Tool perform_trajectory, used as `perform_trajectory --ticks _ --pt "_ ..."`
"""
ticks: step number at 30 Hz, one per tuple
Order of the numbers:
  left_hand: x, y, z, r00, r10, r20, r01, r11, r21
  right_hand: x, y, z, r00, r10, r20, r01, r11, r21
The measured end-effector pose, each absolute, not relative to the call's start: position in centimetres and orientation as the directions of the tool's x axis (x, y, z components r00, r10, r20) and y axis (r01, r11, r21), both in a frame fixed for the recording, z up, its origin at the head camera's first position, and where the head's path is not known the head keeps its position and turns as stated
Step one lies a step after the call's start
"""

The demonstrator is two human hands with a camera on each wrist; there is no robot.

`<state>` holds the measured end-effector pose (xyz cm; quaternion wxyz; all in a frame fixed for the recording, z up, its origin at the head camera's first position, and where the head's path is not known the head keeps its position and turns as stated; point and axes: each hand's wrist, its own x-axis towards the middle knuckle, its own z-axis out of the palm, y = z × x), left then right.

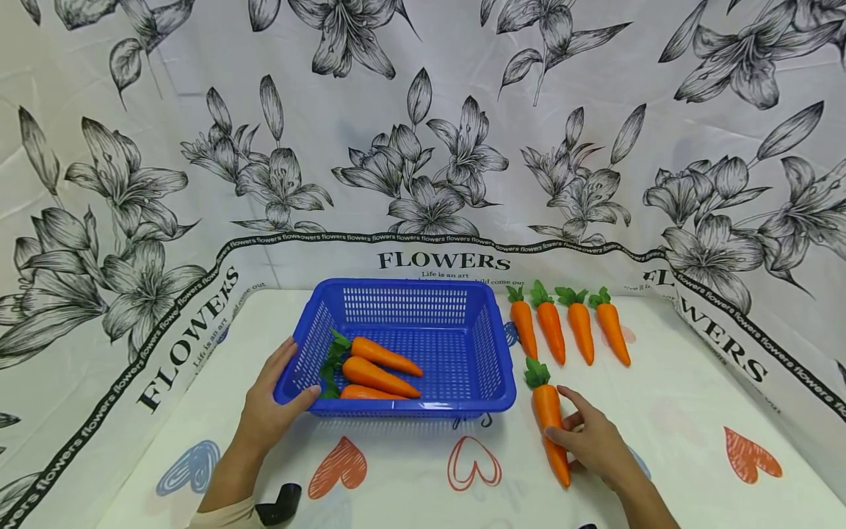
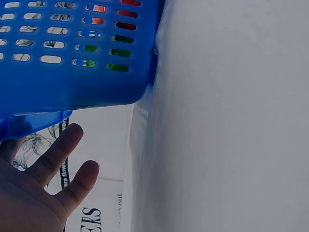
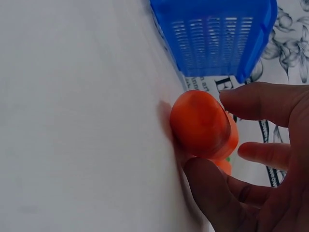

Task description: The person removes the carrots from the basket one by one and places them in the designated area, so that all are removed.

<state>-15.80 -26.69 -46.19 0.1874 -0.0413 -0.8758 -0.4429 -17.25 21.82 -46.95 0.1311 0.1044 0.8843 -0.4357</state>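
Observation:
An orange carrot [image 1: 548, 411] with green leaves lies to the right of the basket. My right hand [image 1: 588, 441] pinches it, the thumb over its near side and the fingers along the far side. In the right wrist view the carrot's orange body [image 3: 200, 123] sits between thumb and fingers, close against the white cloth. My left hand [image 1: 271, 408] rests at the front left corner of the blue plastic basket [image 1: 403, 405], thumb on the rim. From the left wrist, two of its fingers [image 2: 79, 181] are straight and spread. Three carrots [image 1: 380, 376] lie inside the basket's left part.
Several more carrots [image 1: 581, 330] lie in a row behind, right of the basket, leaves toward the back. A flower-printed cloth [image 1: 423, 184] hangs behind and at both sides. Hearts [image 1: 338, 467] are printed on the white table cover [image 1: 396, 507].

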Motion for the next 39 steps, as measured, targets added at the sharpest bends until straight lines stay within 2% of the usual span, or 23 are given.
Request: perform_trajectory --ticks 19,33,39 --pt "-16.4 -26.6 -46.5 -0.919 -0.092 0.384 0.258 0.595 0.761 -17.2 23.3 -45.3 -0.948 0.082 -0.308 0.299 0.566 -0.769" --pt "-16.2 -26.6 -46.5 -0.932 -0.084 0.353 0.236 0.597 0.767 -15.2 24.1 -41.4 -0.984 0.096 -0.153 0.18 0.443 -0.878" --pt "-16.1 -26.9 -46.7 -0.927 -0.097 0.362 0.235 0.602 0.763 -14.5 23.8 -39.7 -0.995 0.084 -0.051 0.08 0.399 -0.914"
